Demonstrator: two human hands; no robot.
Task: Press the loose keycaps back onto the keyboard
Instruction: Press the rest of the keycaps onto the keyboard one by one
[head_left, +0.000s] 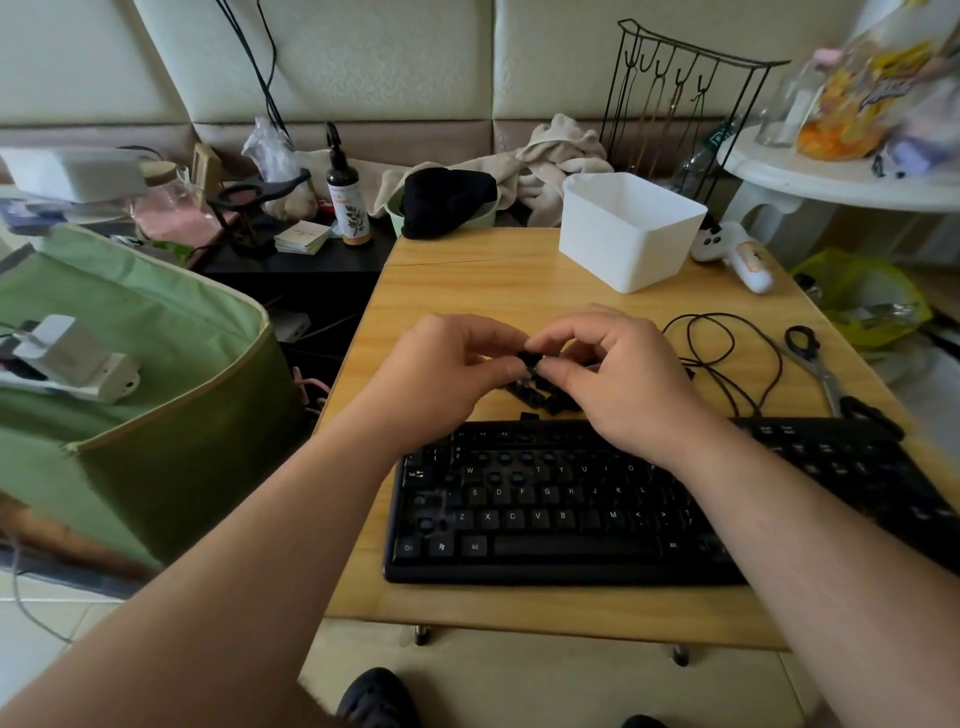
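Note:
A black keyboard (571, 519) lies along the near edge of the wooden table (467, 280). Several of its keys are gone, and bare switch stems show in the number row and at the left. A small pile of loose black keycaps (540, 397) sits on the table just behind the keyboard. Above that pile, my left hand (441, 374) and my right hand (623, 374) meet, and both pinch one black keycap (530, 361) between fingertips and thumbs. My right forearm crosses over the keyboard's right half and hides part of it.
A white plastic bin (631, 228) stands at the back of the table. A black cable (727, 358) loops to the right, with scissors (815, 364) beside it. A white handheld device (737, 254) lies at the back right. A green fabric bag (130, 364) stands left of the table.

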